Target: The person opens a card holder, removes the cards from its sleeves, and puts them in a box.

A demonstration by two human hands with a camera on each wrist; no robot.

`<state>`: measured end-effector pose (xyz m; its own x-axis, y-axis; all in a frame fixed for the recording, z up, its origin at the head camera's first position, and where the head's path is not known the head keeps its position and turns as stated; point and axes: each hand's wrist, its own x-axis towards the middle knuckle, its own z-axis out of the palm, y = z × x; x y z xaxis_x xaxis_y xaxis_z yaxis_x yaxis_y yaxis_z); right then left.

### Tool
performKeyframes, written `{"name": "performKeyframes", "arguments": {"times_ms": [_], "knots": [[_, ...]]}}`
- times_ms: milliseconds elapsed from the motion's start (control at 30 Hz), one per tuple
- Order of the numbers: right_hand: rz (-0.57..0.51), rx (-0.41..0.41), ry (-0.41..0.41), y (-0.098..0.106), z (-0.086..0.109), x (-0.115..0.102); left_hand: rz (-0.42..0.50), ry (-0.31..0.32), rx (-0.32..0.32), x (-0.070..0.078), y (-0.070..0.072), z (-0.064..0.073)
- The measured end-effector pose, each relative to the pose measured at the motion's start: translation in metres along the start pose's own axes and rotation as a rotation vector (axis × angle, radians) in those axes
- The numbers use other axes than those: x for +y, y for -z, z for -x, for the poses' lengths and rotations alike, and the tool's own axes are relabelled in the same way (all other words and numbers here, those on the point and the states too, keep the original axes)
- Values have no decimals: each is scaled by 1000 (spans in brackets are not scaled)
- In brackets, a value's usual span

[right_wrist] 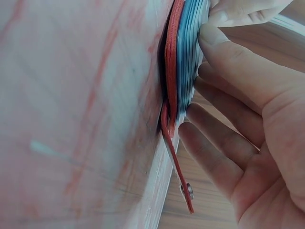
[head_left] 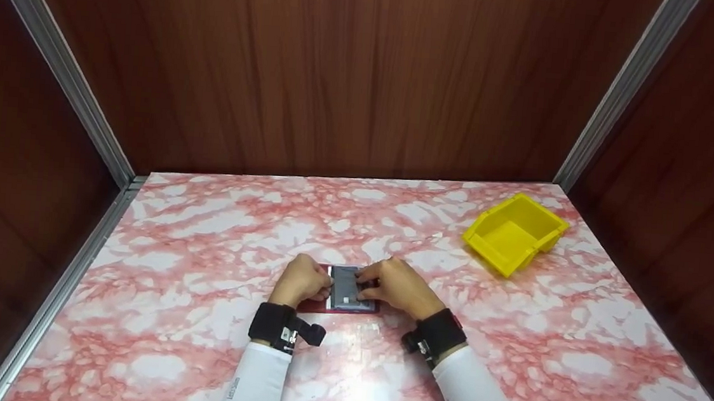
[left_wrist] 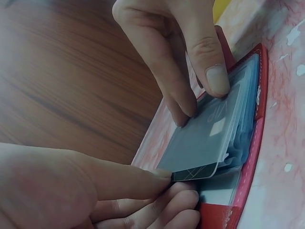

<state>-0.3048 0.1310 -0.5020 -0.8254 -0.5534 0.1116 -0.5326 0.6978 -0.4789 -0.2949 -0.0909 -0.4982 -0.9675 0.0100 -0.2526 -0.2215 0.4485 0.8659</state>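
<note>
A red card holder (head_left: 312, 306) lies open on the table, with a stack of clear plastic sleeves (left_wrist: 244, 119) inside. A dark card (left_wrist: 196, 172) with "VIP" lettering lies mostly within the top sleeve, its black patterned end sticking out. My left hand (head_left: 304, 278) pinches that end between thumb and fingers. On the opposite side, my right hand (head_left: 402, 287) rests its thumb and fingertips on the top sleeve, fingers spread. The right wrist view shows the sleeves' layered edges beside the right fingers, and the holder's strap with a metal snap (right_wrist: 189, 192) hanging out.
A yellow bin (head_left: 513, 235) sits at the table's back right. Brown wood-grain panels (head_left: 354, 73) enclose the back and both sides. The table (head_left: 182, 314) has a red and white marbled top.
</note>
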Motion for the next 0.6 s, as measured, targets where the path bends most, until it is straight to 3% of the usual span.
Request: {"name": "performKeyframes", "arguments": {"times_ms": [600], "knots": [[-1,-24,-1,2,-1,0,63,40,-37,-2,4,-3]]}}
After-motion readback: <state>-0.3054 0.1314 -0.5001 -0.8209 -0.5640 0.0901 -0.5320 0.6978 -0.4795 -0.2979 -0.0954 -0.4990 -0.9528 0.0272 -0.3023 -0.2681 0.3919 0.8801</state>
